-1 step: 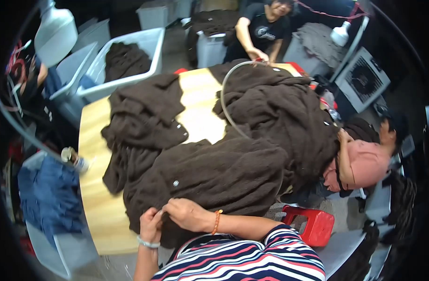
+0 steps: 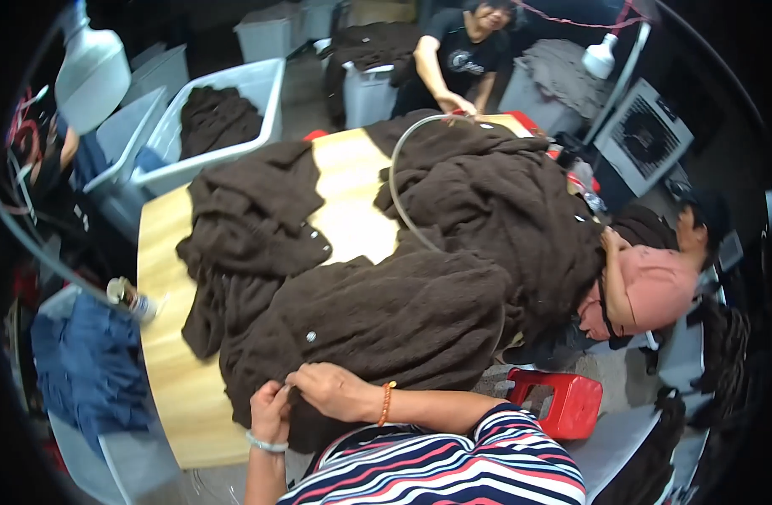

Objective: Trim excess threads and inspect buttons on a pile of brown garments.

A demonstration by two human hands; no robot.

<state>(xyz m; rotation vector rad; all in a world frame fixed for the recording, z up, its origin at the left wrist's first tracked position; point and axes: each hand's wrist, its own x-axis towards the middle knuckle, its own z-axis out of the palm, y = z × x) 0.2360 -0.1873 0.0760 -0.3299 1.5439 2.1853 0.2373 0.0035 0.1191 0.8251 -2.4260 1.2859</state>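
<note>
Pale wooden table (image 2: 163, 353), dark brown fuzzy cloth (image 2: 403, 311) on top; left hand (image 2: 270, 414) meets right hand (image 2: 334, 391), fingers bent, grip unclear tbh.

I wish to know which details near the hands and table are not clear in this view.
All in the head view:
- Anything pinched between the left hand and right hand: too small, partly covered by the hands.
- Much of the wooden table: hidden under dark brown cloth.
- Lower part of the striped shirt: cut off by the lower edge.
</note>
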